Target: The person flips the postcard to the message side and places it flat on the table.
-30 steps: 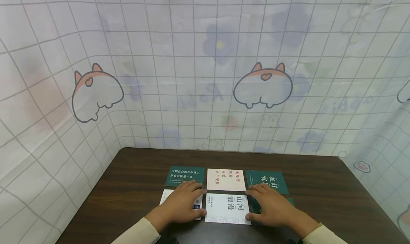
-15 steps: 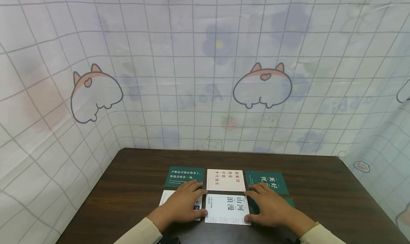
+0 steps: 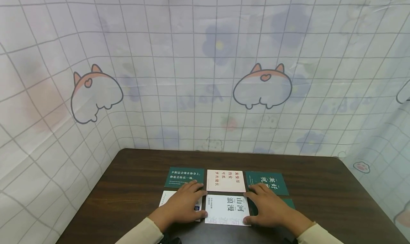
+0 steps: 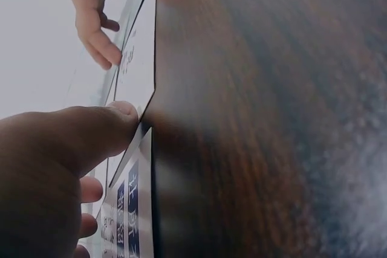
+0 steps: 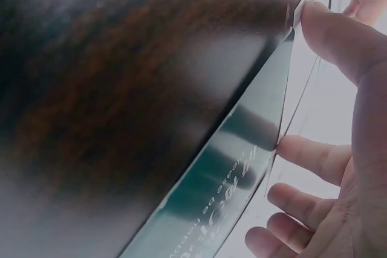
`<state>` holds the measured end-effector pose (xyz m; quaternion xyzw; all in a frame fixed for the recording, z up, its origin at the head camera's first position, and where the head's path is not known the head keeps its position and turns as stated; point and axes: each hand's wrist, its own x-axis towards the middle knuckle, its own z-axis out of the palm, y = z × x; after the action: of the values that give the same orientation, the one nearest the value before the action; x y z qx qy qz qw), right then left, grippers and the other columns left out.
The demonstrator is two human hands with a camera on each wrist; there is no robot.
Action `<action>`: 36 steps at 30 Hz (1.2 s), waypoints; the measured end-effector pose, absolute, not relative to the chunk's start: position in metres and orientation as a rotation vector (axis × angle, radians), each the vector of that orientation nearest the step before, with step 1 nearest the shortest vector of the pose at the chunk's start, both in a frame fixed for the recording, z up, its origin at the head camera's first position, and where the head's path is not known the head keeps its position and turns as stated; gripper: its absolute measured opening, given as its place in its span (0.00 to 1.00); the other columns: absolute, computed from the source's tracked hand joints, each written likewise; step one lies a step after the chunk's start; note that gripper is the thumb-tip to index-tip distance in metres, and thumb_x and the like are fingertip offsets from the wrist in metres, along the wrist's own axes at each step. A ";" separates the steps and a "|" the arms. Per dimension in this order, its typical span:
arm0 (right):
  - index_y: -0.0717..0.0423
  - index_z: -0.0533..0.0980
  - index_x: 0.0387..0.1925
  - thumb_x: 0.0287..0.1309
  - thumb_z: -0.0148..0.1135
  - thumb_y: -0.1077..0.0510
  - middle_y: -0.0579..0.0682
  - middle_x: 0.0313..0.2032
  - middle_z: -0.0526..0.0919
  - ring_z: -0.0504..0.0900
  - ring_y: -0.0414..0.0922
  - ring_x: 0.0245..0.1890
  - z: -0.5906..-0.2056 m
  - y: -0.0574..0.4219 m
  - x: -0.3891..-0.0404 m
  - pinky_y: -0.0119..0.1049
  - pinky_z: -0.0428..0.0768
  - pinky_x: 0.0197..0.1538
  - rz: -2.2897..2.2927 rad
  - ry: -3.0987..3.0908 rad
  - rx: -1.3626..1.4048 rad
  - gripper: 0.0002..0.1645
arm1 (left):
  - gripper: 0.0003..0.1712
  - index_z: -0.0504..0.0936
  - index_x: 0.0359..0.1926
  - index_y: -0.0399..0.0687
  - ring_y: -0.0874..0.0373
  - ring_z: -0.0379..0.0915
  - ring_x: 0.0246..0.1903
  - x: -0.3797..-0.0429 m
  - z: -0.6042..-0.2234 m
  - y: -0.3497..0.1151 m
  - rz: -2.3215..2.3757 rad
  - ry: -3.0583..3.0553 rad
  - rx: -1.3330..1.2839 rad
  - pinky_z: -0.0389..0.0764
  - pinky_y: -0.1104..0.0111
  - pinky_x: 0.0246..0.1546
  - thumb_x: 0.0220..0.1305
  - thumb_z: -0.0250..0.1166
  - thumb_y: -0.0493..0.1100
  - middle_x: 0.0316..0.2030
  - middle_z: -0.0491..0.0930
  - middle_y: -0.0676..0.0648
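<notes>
A white card (image 3: 221,209) with large dark characters lies flat at the front middle of two rows of cards. My left hand (image 3: 180,203) spreads over the front left white card (image 3: 166,195), its thumb and index fingertips at the middle card's left edge. On the opposite side my right hand (image 3: 272,206) mostly covers a front right green card (image 3: 289,203). Its thumb (image 5: 329,28) and index fingertip touch the middle card's right edge. Fingers of both hands are loosely extended, none curled around a card.
Behind lie a green card (image 3: 185,176) at left, a cream card (image 3: 225,180) with red characters in the middle, and another green card (image 3: 278,184) at right. All rest on a dark wooden table (image 3: 128,187), with a white grid-patterned curtain (image 3: 192,123) around its back and sides.
My right hand has crept slightly left, its thumb a little further over the middle card's edge. My left hand has shifted very slightly right. The cards lie almost as before.
</notes>
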<state>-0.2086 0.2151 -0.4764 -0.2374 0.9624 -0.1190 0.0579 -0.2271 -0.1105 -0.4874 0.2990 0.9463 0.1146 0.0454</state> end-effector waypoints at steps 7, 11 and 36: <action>0.52 0.78 0.61 0.42 0.74 0.23 0.59 0.69 0.68 0.61 0.64 0.71 -0.474 0.215 -0.211 0.68 0.61 0.66 -0.411 2.906 -0.699 0.52 | 0.40 0.79 0.67 0.53 0.43 0.52 0.75 -0.228 -0.488 -0.109 0.366 2.897 0.926 0.59 0.44 0.69 0.60 0.69 0.69 0.73 0.65 0.44; 0.52 0.80 0.56 0.39 0.78 0.25 0.61 0.69 0.68 0.61 0.66 0.71 -0.474 0.213 -0.213 0.70 0.58 0.66 -0.432 2.915 -0.705 0.49 | 0.41 0.79 0.66 0.54 0.43 0.50 0.76 -0.228 -0.490 -0.107 0.357 2.906 0.910 0.59 0.44 0.70 0.58 0.70 0.69 0.74 0.64 0.45; 0.50 0.76 0.52 0.30 0.83 0.27 0.51 0.56 0.75 0.69 0.59 0.62 -0.480 0.207 -0.215 0.66 0.60 0.66 -0.434 3.005 -0.669 0.51 | 0.38 0.82 0.54 0.48 0.48 0.64 0.63 -0.226 -0.484 -0.092 0.487 2.973 0.822 0.66 0.49 0.65 0.46 0.83 0.60 0.59 0.77 0.48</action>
<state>-0.2146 0.2069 -0.4800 -0.2152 0.9664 -0.1397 0.0164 -0.2256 -0.0925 -0.4835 0.2633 0.9520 0.1561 0.0095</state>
